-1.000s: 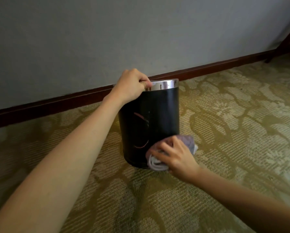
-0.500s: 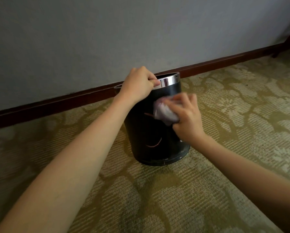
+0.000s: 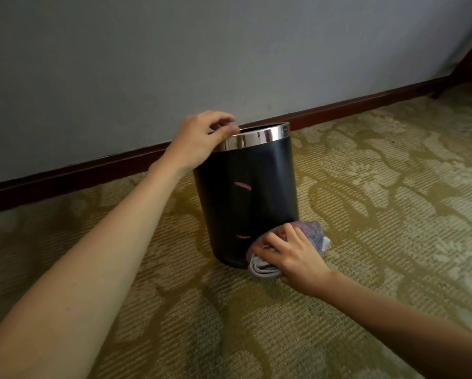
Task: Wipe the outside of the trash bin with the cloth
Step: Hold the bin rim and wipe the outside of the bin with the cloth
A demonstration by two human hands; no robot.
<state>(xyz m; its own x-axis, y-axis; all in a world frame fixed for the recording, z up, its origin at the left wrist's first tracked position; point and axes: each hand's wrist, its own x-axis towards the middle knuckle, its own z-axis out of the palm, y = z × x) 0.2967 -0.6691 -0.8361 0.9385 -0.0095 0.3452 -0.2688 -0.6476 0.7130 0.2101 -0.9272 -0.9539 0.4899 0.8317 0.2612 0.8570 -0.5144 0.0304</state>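
Observation:
A black cylindrical trash bin [image 3: 245, 192] with a shiny metal rim stands upright on the carpet near the wall. My left hand [image 3: 199, 140] rests on the rim at its left side, fingers curled over the edge. My right hand [image 3: 292, 258] presses a bunched purple and white cloth [image 3: 311, 233] against the bin's lower right side, close to the floor. Part of the cloth is hidden under my fingers.
Patterned olive and beige carpet [image 3: 380, 201] covers the floor all around. A grey wall with a dark wooden baseboard [image 3: 352, 108] runs just behind the bin. A dark wooden furniture leg [image 3: 464, 58] slants at the far right.
My right hand with the cloth has slid from the upper part of the bin down to its base. The bin stands more upright than half a second ago. My left hand's grip on the rim has loosened.

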